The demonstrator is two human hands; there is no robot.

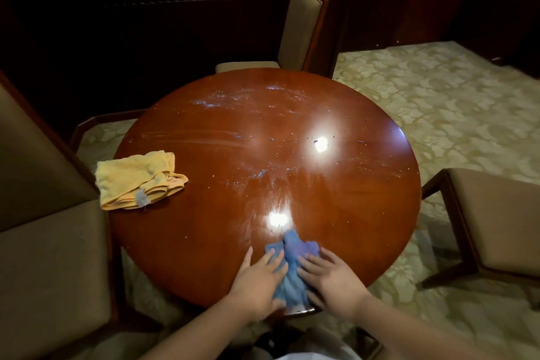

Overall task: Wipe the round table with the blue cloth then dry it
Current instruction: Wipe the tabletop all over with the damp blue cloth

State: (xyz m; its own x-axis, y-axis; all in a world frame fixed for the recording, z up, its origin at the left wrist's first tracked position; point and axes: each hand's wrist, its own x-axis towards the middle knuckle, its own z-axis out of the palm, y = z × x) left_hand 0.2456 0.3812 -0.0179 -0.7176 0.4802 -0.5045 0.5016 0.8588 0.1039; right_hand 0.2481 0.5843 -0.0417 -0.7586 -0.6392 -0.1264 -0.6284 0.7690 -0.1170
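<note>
Blue cloth (pixel 287 267) pressed by two flat hands, left hand (pixel 258 282) and right hand (pixel 333 282), fingers straight.

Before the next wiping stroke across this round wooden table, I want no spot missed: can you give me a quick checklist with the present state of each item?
1. Crumpled blue cloth lies on the glossy round wooden table, near edge: ok.
2. Left hand rests on the cloth, fingers straight: ok.
3. Right hand rests on the cloth's other side: ok.
4. Far half free of whitish smears and dark crumbs: not ok.
5. Folded yellow cloth lies ready at the table's left edge: ok.
6. Blue cloth damp enough: cannot tell.
</note>
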